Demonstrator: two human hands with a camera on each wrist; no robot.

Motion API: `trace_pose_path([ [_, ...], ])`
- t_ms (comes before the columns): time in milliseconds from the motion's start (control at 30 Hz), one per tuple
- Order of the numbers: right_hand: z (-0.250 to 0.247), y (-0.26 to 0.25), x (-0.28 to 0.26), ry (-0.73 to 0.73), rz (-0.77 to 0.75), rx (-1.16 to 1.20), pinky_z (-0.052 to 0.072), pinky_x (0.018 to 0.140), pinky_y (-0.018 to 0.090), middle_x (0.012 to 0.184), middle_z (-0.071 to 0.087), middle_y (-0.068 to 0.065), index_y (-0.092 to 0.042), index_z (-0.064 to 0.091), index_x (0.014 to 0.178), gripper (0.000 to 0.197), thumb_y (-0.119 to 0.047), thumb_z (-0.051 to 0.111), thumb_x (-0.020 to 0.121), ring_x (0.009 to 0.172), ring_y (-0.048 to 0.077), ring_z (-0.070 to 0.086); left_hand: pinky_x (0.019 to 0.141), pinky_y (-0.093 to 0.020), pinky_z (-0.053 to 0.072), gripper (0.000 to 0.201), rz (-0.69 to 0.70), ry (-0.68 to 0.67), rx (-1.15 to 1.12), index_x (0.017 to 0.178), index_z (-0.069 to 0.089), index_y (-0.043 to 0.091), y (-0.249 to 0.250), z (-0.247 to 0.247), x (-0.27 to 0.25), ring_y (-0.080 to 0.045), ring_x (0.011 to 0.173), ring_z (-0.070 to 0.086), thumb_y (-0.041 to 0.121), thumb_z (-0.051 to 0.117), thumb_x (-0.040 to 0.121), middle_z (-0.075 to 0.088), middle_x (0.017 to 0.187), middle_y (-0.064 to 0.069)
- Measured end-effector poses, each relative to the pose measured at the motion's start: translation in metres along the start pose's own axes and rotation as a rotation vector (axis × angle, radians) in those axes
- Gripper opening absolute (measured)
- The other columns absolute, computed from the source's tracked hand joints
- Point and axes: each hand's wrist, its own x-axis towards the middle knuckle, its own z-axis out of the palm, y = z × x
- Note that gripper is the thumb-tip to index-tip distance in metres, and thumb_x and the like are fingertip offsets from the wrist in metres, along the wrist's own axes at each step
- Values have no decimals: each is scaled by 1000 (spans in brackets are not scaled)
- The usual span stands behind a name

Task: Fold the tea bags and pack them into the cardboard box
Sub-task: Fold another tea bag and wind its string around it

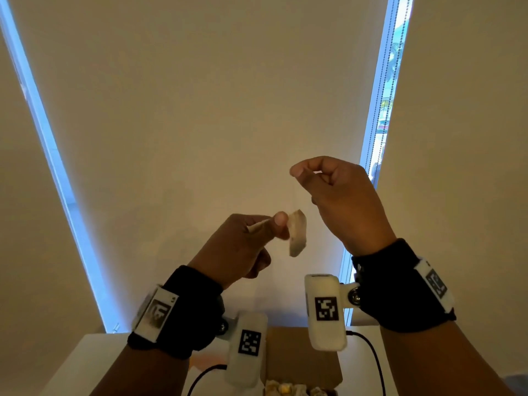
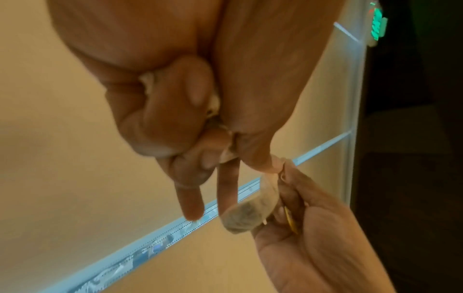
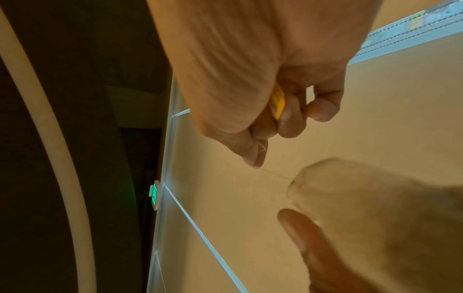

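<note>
the pale roller blinds fill most of the head view, with a bright strip of window and its bead chain to the right of the tea bag. well below the tea bag, at the bottom edge of the view, lies the white tabletop, and on it the open cardboard box, with a few pale bags just showing inside it at the frame edge. both forearms wear black wrist straps carrying white camera pods with printed square markers.

the right hand is raised above and to the right of the tea bag; its thumb and forefinger are pressed together on the thin string, and in the right wrist view a yellow tag is tucked between its curled fingers and the palm. the left hand is just left of the tea bag, thumb and forefinger clamped on the bag's upper edge; in the left wrist view two of its fingers point out straight while the others curl in.

the tea bag hangs in the air between the two hands, above the box and apart from it, pale with a darker fill at its lower end.
</note>
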Motion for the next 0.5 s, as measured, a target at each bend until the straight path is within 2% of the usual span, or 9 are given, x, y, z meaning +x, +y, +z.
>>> trace_pose_path([
  [100,-1,-4,2,-7,-13,-19,38,55,6,50,55,-20,-26,76,96,15,-36,65,95,53,1,52,42,-22,35,38,187,151,-1,89,77,20,2,1,6,-20,44,41,56,62,88,50,53,-13],
  [133,-1,-5,3,-6,-16,-24,38,55,6,49,54,-21,-26,76,96,14,-36,66,95,53,1,52,42,-20,36,33,249,176,7,87,78,19,5,1,7,-18,43,42,50,65,90,52,52,-10],
  [200,-1,-7,3,-1,-17,-43,37,57,4,50,55,-25,-27,75,95,14,-37,66,95,54,-2,54,46,-14,37,27,347,193,52,83,78,8,9,3,10,-9,42,46,32,70,94,60,53,7],
  [233,-1,-8,3,-1,-17,-51,37,57,4,50,55,-27,-28,75,94,13,-37,65,96,54,-2,55,48,-10,37,26,369,205,71,79,77,5,10,4,12,-4,42,48,25,70,94,63,54,9],
  [300,-2,-10,2,-5,-18,-48,38,57,4,52,57,-27,-29,75,93,12,-36,65,96,54,-3,56,50,-8,37,23,362,249,90,76,77,6,11,5,15,1,42,51,18,71,94,62,51,13],
  [400,-6,-11,-2,-5,-4,-12,39,57,4,52,57,-27,-28,75,93,12,-35,66,96,53,-4,55,50,-16,37,16,317,306,141,79,79,17,3,1,22,-3,43,49,26,74,92,61,53,17],
  [500,-11,-12,-6,3,14,17,39,57,4,52,57,-27,-27,77,97,14,-35,65,96,54,-4,55,50,-12,37,8,318,279,191,85,79,19,-1,2,23,1,45,53,22,74,92,63,57,19],
])
